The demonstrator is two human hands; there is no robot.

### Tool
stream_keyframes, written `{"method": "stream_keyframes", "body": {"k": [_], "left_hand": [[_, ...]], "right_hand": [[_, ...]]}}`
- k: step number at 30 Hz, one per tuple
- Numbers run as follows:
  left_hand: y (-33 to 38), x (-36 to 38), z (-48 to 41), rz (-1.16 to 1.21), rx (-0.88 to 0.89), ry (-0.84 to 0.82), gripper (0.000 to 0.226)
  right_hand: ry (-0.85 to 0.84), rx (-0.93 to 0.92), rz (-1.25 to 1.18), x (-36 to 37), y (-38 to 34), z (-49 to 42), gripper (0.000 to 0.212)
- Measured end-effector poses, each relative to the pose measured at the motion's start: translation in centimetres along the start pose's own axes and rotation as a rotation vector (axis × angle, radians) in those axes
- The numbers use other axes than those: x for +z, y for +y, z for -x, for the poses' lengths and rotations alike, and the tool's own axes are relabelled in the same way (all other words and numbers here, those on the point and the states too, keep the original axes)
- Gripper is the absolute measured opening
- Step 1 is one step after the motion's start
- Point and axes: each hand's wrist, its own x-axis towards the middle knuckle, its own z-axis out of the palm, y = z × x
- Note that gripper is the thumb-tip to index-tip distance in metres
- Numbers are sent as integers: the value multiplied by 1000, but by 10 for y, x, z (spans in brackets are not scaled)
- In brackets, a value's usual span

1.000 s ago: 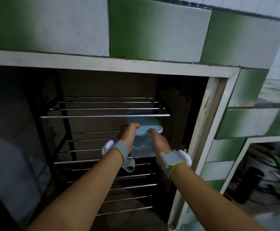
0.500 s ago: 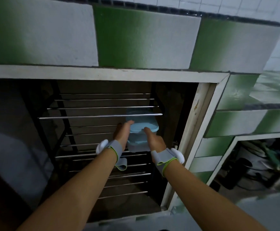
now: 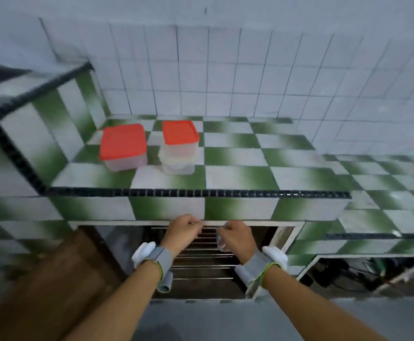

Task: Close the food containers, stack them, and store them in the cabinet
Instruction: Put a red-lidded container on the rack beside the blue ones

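Observation:
My left hand (image 3: 182, 232) and my right hand (image 3: 236, 238) hover with curled fingers at the top edge of the open cabinet (image 3: 282, 238). Between them shows only a sliver of the pale blue container stack (image 3: 219, 241), right beside my right hand; whether that hand grips it is hidden. My left hand is apart from it and holds nothing. The wire rack (image 3: 201, 267) fills the cabinet below the hands. On the checkered counter (image 3: 238, 173) above stand a wide clear container with an orange lid (image 3: 123, 143) and a stack of clear containers topped by an orange lid (image 3: 180, 132).
The brown wooden cabinet door (image 3: 53, 279) stands open at the lower left. A raised tiled ledge (image 3: 28, 112) borders the counter on the left. A lower compartment (image 3: 348, 271) with dark clutter sits at the right. A white tiled wall rises behind the counter.
The view has swung up from the cabinet interior to the counter. Both hands have drawn closer together near the opening's top edge, and the blue stack is now almost wholly hidden.

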Motion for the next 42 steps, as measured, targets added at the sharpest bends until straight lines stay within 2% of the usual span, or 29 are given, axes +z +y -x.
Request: {"method": "stream_keyframes", "body": {"k": [3, 6, 10, 13, 15, 17, 18, 19, 20, 21, 23, 25, 33, 37, 41, 42], "left_hand": [[47, -48, 26, 7, 46, 56, 20], [79, -83, 26, 44, 75, 123, 13], [102, -111, 2, 174, 120, 288, 10], [123, -119, -28, 198, 138, 396, 6], [133, -120, -39, 175, 136, 395, 18], [140, -119, -60, 162, 113, 352, 49], [141, -119, -70, 169, 75, 339, 66], [141, -119, -74, 185, 45, 322, 73], [144, -119, -78, 201, 12, 293, 67], [147, -118, -80, 219, -12, 264, 51], [149, -116, -82, 286, -45, 219, 23], [148, -115, -79, 337, -64, 187, 19], [119, -116, -19, 408, -59, 128, 12], [93, -119, 31, 358, -53, 95, 23], [62, -119, 78, 313, -91, -23, 11], [48, -118, 91, 297, -114, -53, 14]], "right_hand": [[-25, -115, -19, -21, -63, 26, 22], [23, -174, -156, -27, -106, 14, 24], [139, -135, -300, -26, -141, -19, 27], [133, -109, -405, -20, -165, -57, 30], [124, -75, -471, -20, -177, -72, 44], [94, -45, -539, -20, -186, -95, 66], [61, -29, -582, -18, -189, -104, 72], [30, -12, -637, -16, -191, -107, 73], [2, -7, -668, -13, -192, -114, 70], [-16, -3, -675, -11, -193, -118, 63], [5, -19, -658, -6, -192, -122, 36], [23, -16, -670, -4, -190, -120, 21], [38, -8, -684, 4, -162, -61, 46], [32, -40, -607, 6, -150, 0, 39], [17, -7, -601, 22, -122, 48, 41], [1, -9, -607, 31, -108, 57, 36]]}}
